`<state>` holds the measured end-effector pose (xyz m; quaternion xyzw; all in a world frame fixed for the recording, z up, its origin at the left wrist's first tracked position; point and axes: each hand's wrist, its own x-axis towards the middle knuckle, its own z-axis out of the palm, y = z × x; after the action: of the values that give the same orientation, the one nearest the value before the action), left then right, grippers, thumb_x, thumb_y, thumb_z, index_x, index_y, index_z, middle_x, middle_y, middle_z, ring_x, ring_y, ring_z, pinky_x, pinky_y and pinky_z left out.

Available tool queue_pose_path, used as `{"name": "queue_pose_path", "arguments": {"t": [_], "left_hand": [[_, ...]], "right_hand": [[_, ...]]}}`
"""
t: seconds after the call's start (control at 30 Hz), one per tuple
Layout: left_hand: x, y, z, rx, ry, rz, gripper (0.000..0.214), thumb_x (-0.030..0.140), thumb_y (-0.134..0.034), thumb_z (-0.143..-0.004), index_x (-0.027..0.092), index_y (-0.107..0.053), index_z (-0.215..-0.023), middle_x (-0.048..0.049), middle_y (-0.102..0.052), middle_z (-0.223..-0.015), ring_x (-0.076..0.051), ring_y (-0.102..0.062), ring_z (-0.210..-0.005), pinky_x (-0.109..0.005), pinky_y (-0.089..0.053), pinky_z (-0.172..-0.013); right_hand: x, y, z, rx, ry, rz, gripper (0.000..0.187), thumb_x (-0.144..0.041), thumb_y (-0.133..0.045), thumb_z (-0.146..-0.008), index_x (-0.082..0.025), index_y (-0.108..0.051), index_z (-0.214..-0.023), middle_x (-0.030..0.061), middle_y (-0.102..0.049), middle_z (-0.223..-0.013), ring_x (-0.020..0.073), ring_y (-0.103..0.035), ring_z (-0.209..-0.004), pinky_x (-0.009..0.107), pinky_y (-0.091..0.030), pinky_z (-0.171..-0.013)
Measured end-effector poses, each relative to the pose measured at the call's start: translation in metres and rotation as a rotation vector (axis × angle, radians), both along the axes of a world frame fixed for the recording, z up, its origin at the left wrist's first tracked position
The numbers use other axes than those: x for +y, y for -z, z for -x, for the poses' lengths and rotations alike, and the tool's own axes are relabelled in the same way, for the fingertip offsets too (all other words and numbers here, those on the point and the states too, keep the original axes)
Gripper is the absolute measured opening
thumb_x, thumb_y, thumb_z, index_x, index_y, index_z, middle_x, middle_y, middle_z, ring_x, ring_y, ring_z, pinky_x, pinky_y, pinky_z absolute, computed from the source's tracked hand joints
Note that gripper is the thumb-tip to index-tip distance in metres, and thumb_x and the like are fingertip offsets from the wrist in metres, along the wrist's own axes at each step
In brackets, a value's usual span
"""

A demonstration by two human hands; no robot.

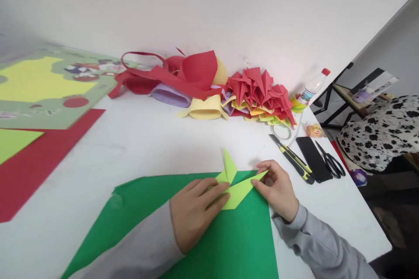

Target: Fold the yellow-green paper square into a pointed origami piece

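A lime-green origami piece [240, 192] lies over a green paper sheet [235, 244], with one pointed flap standing up at its back. My left hand [199, 209] covers the left part of the origami piece, its fingers close together and holding it down; the thumb is hidden. At the right end, my right hand [276, 187] pinches the long pointed tip between thumb and fingers.
Red folded paper shapes [258, 89] and curled paper pieces [199, 74] are piled along the wall. To the right lie a utility knife [293, 159], a black phone-like slab [314, 157], scissors [330, 161], a tape roll [280, 131] and a bottle [310, 89]. A decorated board [65, 117] stands left.
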<state>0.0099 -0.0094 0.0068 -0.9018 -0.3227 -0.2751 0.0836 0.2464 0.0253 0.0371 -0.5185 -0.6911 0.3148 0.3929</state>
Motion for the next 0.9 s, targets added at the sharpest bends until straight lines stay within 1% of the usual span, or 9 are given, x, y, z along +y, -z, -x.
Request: {"name": "queue_pose_path", "arguments": {"t": [0.07, 0.13, 0.2, 0.3, 0.4, 0.53, 0.67, 0.77, 0.9], "left_hand": [[0.000, -0.002, -0.001, 0.006, -0.004, -0.011, 0.026, 0.008, -0.044, -0.093, 0.012, -0.066, -0.106, -0.0111, -0.070, -0.114, -0.026, -0.057, -0.097, -0.040, -0.051, -0.077], [-0.001, -0.004, -0.004, 0.011, -0.012, -0.016, 0.029, 0.005, -0.044, -0.091, 0.010, -0.065, -0.109, -0.0125, -0.070, -0.112, -0.025, -0.058, -0.095, -0.040, -0.051, -0.077], [-0.002, -0.005, -0.006, 0.011, -0.032, -0.004, 0.032, 0.004, -0.043, -0.089, 0.009, -0.065, -0.111, -0.0136, -0.070, -0.111, -0.025, -0.058, -0.094, -0.040, -0.051, -0.076], [-0.003, -0.004, -0.010, 0.000, -0.081, 0.017, 0.032, 0.004, -0.043, -0.088, 0.008, -0.064, -0.111, -0.0123, -0.070, -0.105, -0.026, -0.059, -0.093, -0.040, -0.050, -0.075], [-0.004, -0.001, -0.011, -0.010, -0.120, 0.008, 0.029, 0.004, -0.046, -0.089, 0.008, -0.062, -0.113, -0.0106, -0.069, -0.103, -0.025, -0.060, -0.094, -0.039, -0.049, -0.076], [-0.003, 0.004, -0.012, 0.001, -0.142, 0.014, 0.028, 0.005, -0.047, -0.090, 0.010, -0.062, -0.112, -0.0100, -0.069, -0.111, -0.024, -0.061, -0.096, -0.039, -0.048, -0.079], [-0.003, 0.003, -0.013, -0.009, -0.157, 0.012, 0.029, 0.005, -0.045, -0.090, 0.011, -0.064, -0.111, -0.0111, -0.068, -0.120, -0.025, -0.061, -0.098, -0.039, -0.049, -0.078], [-0.003, 0.000, -0.015, -0.030, -0.152, -0.006, 0.028, 0.006, -0.046, -0.089, 0.009, -0.066, -0.109, -0.0131, -0.070, -0.116, -0.025, -0.062, -0.097, -0.039, -0.050, -0.079], [-0.002, -0.004, -0.016, -0.077, -0.144, -0.011, 0.025, 0.007, -0.044, -0.091, 0.006, -0.067, -0.102, -0.0161, -0.071, -0.111, -0.025, -0.062, -0.095, -0.039, -0.052, -0.082]], "right_hand": [[-0.002, -0.004, 0.000, -0.198, -0.031, -0.212, 0.020, -0.022, -0.062, -0.082, -0.020, -0.062, -0.102, 0.0070, -0.066, -0.096, 0.0219, -0.062, -0.087, 0.038, -0.051, -0.079], [-0.005, -0.008, 0.003, -0.425, -0.128, -0.416, 0.021, -0.022, -0.058, -0.089, -0.021, -0.064, -0.109, 0.0101, -0.066, -0.112, 0.0259, -0.057, -0.108, 0.046, -0.042, -0.095], [-0.009, -0.011, 0.008, -0.575, -0.266, -0.496, 0.025, -0.025, -0.057, -0.093, -0.022, -0.063, -0.116, 0.0102, -0.065, -0.120, 0.0267, -0.054, -0.115, 0.050, -0.034, -0.102], [-0.012, -0.011, 0.016, -0.702, -0.381, -0.494, 0.029, -0.031, -0.058, -0.093, -0.022, -0.061, -0.121, 0.0088, -0.065, -0.124, 0.0284, -0.051, -0.121, 0.054, -0.024, -0.109], [-0.012, -0.007, 0.020, -0.754, -0.427, -0.504, 0.031, -0.032, -0.059, -0.094, -0.021, -0.060, -0.123, 0.0093, -0.065, -0.125, 0.0287, -0.051, -0.123, 0.056, -0.021, -0.112], [-0.012, -0.004, 0.018, -0.703, -0.440, -0.552, 0.031, -0.034, -0.054, -0.097, -0.016, -0.061, -0.121, 0.0136, -0.066, -0.123, 0.0271, -0.054, -0.121, 0.057, -0.020, -0.115], [-0.012, -0.007, 0.016, -0.724, -0.450, -0.537, 0.029, -0.034, -0.054, -0.096, -0.020, -0.062, -0.120, 0.0111, -0.066, -0.125, 0.0286, -0.052, -0.125, 0.061, -0.014, -0.117], [-0.012, -0.011, 0.018, -0.797, -0.436, -0.521, 0.027, -0.031, -0.058, -0.094, -0.022, -0.063, -0.118, 0.0081, -0.066, -0.123, 0.0302, -0.050, -0.125, 0.064, -0.009, -0.116], [-0.011, -0.013, 0.023, -0.803, -0.437, -0.539, 0.022, -0.026, -0.054, -0.095, -0.021, -0.066, -0.113, 0.0070, -0.068, -0.116, 0.0281, -0.052, -0.123, 0.061, -0.008, -0.118]]}}
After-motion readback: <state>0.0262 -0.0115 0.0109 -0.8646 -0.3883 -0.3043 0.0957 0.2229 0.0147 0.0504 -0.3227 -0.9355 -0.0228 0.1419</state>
